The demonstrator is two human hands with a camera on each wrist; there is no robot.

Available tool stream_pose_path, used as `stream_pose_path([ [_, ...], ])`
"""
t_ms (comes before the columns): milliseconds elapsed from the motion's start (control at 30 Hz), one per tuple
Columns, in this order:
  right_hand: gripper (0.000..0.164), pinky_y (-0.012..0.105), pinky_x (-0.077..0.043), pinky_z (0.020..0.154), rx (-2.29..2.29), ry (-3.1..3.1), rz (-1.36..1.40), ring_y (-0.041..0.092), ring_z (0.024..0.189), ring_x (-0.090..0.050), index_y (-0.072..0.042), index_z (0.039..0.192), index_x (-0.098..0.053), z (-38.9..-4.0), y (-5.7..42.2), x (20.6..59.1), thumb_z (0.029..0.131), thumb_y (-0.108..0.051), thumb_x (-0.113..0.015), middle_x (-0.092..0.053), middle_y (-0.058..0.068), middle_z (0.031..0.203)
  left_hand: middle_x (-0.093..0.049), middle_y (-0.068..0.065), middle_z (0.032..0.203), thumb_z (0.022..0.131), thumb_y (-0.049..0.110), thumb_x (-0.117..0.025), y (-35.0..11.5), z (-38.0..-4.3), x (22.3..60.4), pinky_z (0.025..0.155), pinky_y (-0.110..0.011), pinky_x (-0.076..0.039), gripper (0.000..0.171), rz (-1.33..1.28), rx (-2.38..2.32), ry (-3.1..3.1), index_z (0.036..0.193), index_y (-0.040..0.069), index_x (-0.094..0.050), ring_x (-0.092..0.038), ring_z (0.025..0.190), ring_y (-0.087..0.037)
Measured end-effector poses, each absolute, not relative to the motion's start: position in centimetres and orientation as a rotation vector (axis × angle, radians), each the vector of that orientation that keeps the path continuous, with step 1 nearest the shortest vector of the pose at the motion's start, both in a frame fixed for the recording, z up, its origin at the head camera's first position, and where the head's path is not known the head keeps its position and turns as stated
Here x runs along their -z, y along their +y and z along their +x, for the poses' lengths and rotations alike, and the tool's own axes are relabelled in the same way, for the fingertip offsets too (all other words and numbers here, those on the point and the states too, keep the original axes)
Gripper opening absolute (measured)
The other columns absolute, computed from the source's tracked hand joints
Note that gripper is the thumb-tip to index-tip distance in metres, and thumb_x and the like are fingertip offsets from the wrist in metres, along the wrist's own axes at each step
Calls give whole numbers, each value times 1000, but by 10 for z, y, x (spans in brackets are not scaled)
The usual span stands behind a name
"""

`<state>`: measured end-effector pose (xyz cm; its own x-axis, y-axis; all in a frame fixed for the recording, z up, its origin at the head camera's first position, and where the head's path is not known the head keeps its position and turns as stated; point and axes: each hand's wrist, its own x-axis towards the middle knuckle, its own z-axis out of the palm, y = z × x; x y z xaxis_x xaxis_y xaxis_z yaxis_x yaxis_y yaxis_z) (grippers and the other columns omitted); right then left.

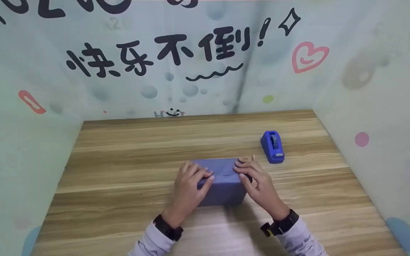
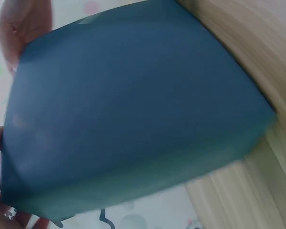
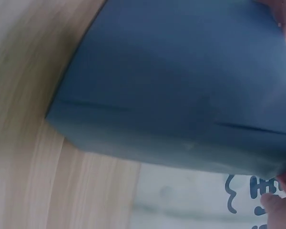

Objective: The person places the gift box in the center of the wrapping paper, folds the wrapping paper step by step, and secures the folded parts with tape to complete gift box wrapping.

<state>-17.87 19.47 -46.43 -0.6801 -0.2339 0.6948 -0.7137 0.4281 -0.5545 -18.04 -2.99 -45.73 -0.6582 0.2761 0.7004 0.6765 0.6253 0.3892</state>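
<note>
A box wrapped in blue-purple paper (image 1: 222, 193) stands on the wooden table, with a paper edge running across its top. My left hand (image 1: 190, 183) holds its left end, fingers bent over the top and thumb along the near upper edge. At the right end, my right hand (image 1: 260, 185) grips the corner, its fingers on the top and its thumb near the front edge. Both wrist views are mostly filled by the box's smooth sides (image 2: 133, 95). In the right wrist view, a fingertip (image 3: 279, 205) shows beside the box's lower right corner.
A blue tape dispenser (image 1: 273, 147) stands behind and to the right of the box. Pale printed cloth walls (image 1: 198, 85) enclose the wooden table (image 1: 119, 170) at the back and both sides. Dark bands (image 1: 169, 227) circle both wrists.
</note>
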Motion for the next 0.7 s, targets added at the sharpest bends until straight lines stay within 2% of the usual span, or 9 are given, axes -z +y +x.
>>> stream_pose_path([
  [100, 25, 45, -21, 115, -1103, -2179, 834, 28, 113, -56, -4, 104, -69, -178, 198, 467, 82, 7, -62, -66, 10, 109, -66, 0, 98, 81, 29, -71, -43, -182, 462, 100, -36, -42, 25, -878, 832, -2204, 97, 11, -71, -58, 99, -18],
  [233, 24, 42, -20, 116, -994, -2201, 864, 26, 114, -55, -6, 106, -69, -178, 202, 469, 83, 1, -63, -66, 9, 109, -67, -3, 112, 78, 26, -73, -59, -184, 468, 106, -38, -38, 33, -1006, 919, -2182, 106, 8, -68, -58, 112, -18],
  [367, 25, 39, -18, 116, -956, -2185, 901, 28, 114, -54, -8, 107, -70, -180, 205, 470, 83, -3, -64, -65, 8, 108, -66, -5, 115, 78, 21, -74, -66, -187, 472, 104, -34, -40, 32, -1053, 992, -2130, 105, 5, -67, -58, 114, -18],
  [500, 27, 39, -18, 116, -943, -2163, 938, 31, 112, -55, -8, 108, -69, -182, 206, 470, 82, -1, -66, -65, 7, 106, -65, -8, 116, 75, 16, -77, -67, -188, 478, 106, -34, -38, 38, -1065, 1083, -2055, 108, 1, -62, -58, 115, -23],
  [600, 29, 39, -19, 116, -947, -2161, 953, 32, 111, -56, -7, 108, -69, -183, 207, 469, 81, 1, -66, -65, 7, 106, -64, -8, 118, 74, 14, -77, -68, -188, 482, 107, -36, -36, 38, -1060, 1126, -2035, 107, 2, -61, -56, 117, -26],
  [700, 30, 41, -21, 115, -975, -2156, 962, 32, 112, -55, -6, 108, -69, -183, 208, 469, 80, 2, -66, -65, 8, 107, -65, -7, 118, 74, 14, -77, -68, -189, 484, 108, -37, -36, 31, -1057, 1129, -2015, 100, 5, -63, -56, 117, -27],
])
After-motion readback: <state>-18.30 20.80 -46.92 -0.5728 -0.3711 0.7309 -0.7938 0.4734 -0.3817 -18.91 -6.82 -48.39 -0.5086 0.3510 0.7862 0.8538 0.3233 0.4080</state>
